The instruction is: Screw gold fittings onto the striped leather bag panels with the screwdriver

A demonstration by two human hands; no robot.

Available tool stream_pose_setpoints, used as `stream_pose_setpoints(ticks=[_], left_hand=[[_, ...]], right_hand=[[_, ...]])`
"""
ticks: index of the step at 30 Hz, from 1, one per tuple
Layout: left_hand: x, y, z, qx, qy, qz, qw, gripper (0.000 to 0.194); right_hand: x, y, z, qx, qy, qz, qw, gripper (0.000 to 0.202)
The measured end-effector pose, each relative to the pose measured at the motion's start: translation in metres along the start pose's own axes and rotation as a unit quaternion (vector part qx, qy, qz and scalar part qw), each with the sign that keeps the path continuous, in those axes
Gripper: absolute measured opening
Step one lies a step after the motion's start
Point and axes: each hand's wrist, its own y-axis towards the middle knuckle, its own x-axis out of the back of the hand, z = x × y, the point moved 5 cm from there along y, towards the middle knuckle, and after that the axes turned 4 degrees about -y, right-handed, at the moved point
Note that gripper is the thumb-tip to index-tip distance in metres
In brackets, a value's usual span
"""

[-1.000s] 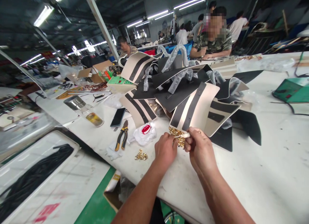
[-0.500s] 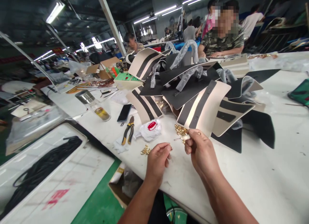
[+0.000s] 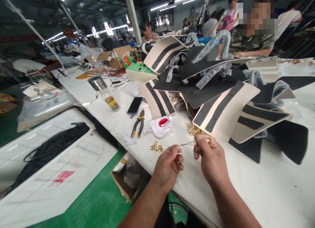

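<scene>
My left hand (image 3: 168, 165) is closed, thumb and forefinger pinching a tiny gold metal piece (image 3: 177, 148). My right hand (image 3: 212, 157) grips a small screwdriver (image 3: 192, 143) with a pale handle, its thin metal shaft pointing left. The tip is just beside the piece in my left fingers; whether they touch I cannot tell. A small heap of gold fittings (image 3: 157, 146) lies on the white table left of my left hand. Beyond my right hand is a larger heap of gold fittings (image 3: 194, 130).
Pliers (image 3: 140, 123), a phone (image 3: 134, 105), a red ring-shaped item (image 3: 163, 122) on crumpled white paper and a glass bottle (image 3: 112, 103) stand or lie leftward. Black and beige panels (image 3: 226, 111) pile up ahead. A white bin (image 3: 81, 118) holds black cord. A co-worker (image 3: 256, 41) sits across.
The view has turned, so the table's things sit farther right in it. The screwdriver tip and the gold piece have come closer together. Both hands keep their grip.
</scene>
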Motion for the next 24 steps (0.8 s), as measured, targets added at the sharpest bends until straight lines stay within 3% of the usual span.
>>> stream_pose_setpoints(ticks=[6,24], left_hand=[[0.0,0.0,0.005,0.043,-0.071,0.026,0.996,0.041],[0.002,0.001,0.005,0.021,-0.025,0.025,0.999,0.042]], right_hand=[[-0.001,-0.005,0.014,0.049,-0.111,-0.008,0.993,0.032],[-0.002,-0.009,0.018,0.069,-0.157,-0.012,0.985,0.031]])
